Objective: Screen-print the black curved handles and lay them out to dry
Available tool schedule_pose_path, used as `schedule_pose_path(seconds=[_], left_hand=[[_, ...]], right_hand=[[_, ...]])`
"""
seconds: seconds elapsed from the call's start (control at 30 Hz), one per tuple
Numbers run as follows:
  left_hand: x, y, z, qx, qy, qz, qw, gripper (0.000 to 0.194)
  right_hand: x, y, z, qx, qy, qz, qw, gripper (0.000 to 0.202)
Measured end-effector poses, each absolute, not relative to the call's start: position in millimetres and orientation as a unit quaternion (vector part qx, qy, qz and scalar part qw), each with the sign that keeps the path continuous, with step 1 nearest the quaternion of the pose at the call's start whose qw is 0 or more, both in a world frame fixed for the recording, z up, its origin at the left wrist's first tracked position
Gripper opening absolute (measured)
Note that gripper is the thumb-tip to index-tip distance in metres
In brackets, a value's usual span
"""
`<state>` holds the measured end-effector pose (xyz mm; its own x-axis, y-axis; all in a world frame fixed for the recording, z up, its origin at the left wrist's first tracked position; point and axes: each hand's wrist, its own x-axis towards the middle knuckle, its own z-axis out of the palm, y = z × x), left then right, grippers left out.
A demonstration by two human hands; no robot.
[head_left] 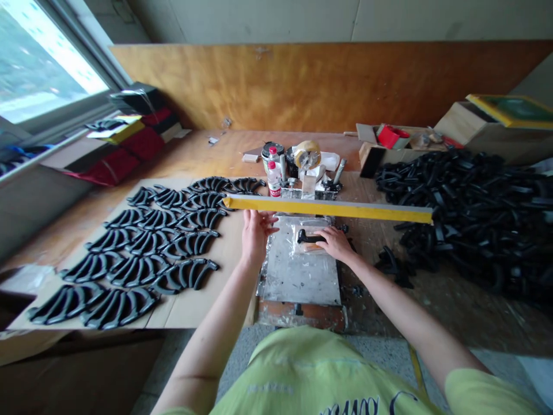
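A single black curved handle (311, 237) lies on a clear pad at the top of the grey metal plate (298, 276). My right hand (337, 243) has its fingers closed on the right end of that handle. To the left, over the plate's upper left edge, my left hand (257, 230) is raised with its fingers apart and nothing in them. A yellow bar (328, 208) with a grey top edge runs across just beyond both hands and covers part of what lies behind it.
Rows of black handles (129, 271) lie on cardboard at the left. A large heap of black handles (466, 230) fills the right side. Behind the bar stand red-capped bottles (273, 178), a tape roll (307, 155) and a dark can (272, 151).
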<state>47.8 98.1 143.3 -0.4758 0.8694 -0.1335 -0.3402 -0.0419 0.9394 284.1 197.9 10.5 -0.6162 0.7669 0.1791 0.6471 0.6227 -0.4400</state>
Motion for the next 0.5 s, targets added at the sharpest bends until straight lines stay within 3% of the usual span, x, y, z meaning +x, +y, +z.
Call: schedule_pose_path(seconds=[0.1,0.2,0.27,0.37,0.5], left_hand=[[78.1,70.1,100.1,0.231,0.563,0.542,0.58,0.063],[93.5,43.9,57.3,0.199,0.577,0.445,0.656,0.061],[79.8,38.3,37.2,0.196,0.609,0.442,0.629,0.056],[25.8,46.3,20.0,0.248,0.709,0.412,0.516,0.051],[-43.9,58.7,11.0,0.314,0.811,0.287,0.402,0.049]], right_hand=[[259.6,159.4,22.8,-0.415,-0.88,0.121,0.195,0.011],[248.0,123.5,33.5,-0.322,-0.911,0.141,0.217,0.015],[257.4,117.3,29.6,-0.282,-0.912,0.182,0.235,0.019],[301.3,143.6,5.1,-0.478,-0.809,0.171,0.297,0.022],[365.9,191.8,-40.7,-0.657,-0.718,0.142,0.183,0.017]])
